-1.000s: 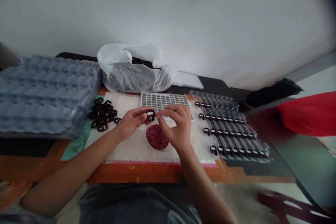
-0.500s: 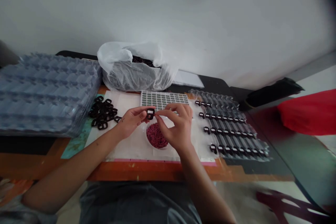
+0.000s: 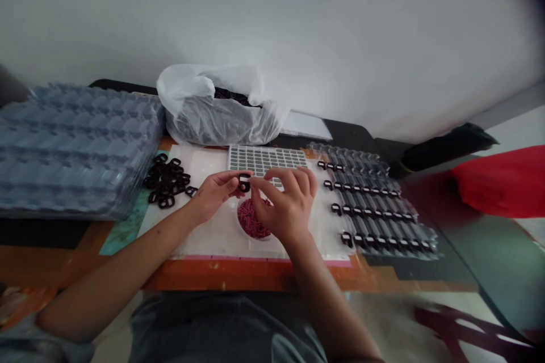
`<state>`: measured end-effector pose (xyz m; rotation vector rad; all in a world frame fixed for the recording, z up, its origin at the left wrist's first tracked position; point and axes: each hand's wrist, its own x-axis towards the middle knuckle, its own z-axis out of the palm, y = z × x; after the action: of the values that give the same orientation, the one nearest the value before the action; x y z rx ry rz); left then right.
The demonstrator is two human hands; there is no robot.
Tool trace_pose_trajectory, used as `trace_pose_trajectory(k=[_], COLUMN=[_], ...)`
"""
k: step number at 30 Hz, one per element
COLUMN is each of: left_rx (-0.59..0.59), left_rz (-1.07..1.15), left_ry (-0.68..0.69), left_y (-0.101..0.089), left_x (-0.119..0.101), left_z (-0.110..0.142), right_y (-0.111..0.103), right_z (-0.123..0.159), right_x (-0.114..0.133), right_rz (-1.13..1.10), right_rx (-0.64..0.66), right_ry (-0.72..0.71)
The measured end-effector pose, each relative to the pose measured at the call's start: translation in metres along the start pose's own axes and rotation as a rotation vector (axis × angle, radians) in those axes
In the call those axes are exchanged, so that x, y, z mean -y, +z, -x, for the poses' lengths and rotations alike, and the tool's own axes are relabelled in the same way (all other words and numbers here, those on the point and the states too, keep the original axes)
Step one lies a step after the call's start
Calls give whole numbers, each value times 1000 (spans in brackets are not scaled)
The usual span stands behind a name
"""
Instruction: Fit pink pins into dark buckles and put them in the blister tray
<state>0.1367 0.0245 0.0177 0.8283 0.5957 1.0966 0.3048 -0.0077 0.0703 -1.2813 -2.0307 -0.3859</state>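
Note:
My left hand (image 3: 216, 195) pinches a small black buckle-like plastic piece (image 3: 244, 182) with a pale rectangle on its face. At the piece's right edge, the thumb and index finger of my right hand (image 3: 287, 198) are pressed together. Whatever lies between those right fingertips is too small to make out; the other right fingers are raised and bent. Below both hands stands a round clear container (image 3: 253, 221) of small dark-pink pieces, partly covered by my right hand. Behind them lies a white sheet with rows of small grey-green rectangles (image 3: 255, 159).
A pile of loose black pieces (image 3: 166, 181) is at left, beside stacked clear plastic trays (image 3: 76, 153). A white plastic bag (image 3: 221, 119) with dark contents stands behind. At right, a clear ridged tray (image 3: 370, 198) carries rows of black pieces. A red object (image 3: 502, 184) is far right.
My right fingertips have moved slightly left, up against the black piece, and the other right fingers have lifted and spread a little. My left hand keeps its hold.

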Motion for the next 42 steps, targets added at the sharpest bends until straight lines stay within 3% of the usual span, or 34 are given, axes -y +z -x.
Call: trace_pose_trajectory(k=[8, 14, 24, 36, 39, 42], left_rx=[-16, -34, -42, -116, -125, -159], left_rz=[22, 19, 16, -39, -71, -87], left_ry=[14, 6, 14, -2, 11, 28], left_y=[0, 1, -2, 0, -3, -8], left_x=[0, 0, 0, -4, -4, -6], left_z=[0, 0, 0, -1, -2, -5], right_y=[-2, 0, 1, 2, -7, -21], right_z=[4, 5, 3, 1, 0, 2], right_x=[0, 3, 2, 2, -11, -49], right_rz=[-1, -35, -105, -150, -106, -34], right_rx=[-44, 22, -30, -201, -191, -164], right_ry=[-11, 4, -15, -148, -175, -161])
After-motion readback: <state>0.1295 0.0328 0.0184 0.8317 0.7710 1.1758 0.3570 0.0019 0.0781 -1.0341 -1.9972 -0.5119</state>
